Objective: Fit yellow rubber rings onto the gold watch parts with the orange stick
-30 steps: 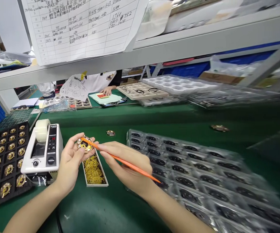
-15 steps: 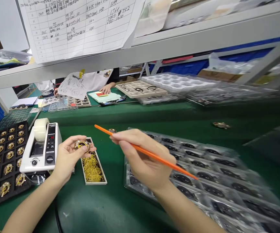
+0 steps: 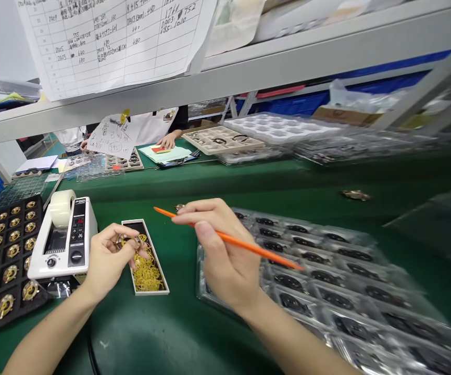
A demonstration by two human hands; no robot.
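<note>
My left hand pinches a small round gold-and-black metal part between thumb and fingers. The part is tilted and the fingers partly cover it. Below it lies a narrow white box with a tangle of thin yellow rings. My right hand grips a slim orange stick like a pen. Its pointed tip is aimed left toward the round part, apart from it. Just behind the right fingers, another small round metal part rests on the green table, mostly hidden.
A white tape dispenser and a black tray of round gold parts stand left. Clear plastic trays with dark parts cover the right. Another metal part lies farther back. A shelf crosses above; a co-worker's hand is beyond.
The round part has tipped more edge-on in my left fingers and sits slightly lower. My right hand has shifted a little left with the orange stick. The whole view has moved slightly.
</note>
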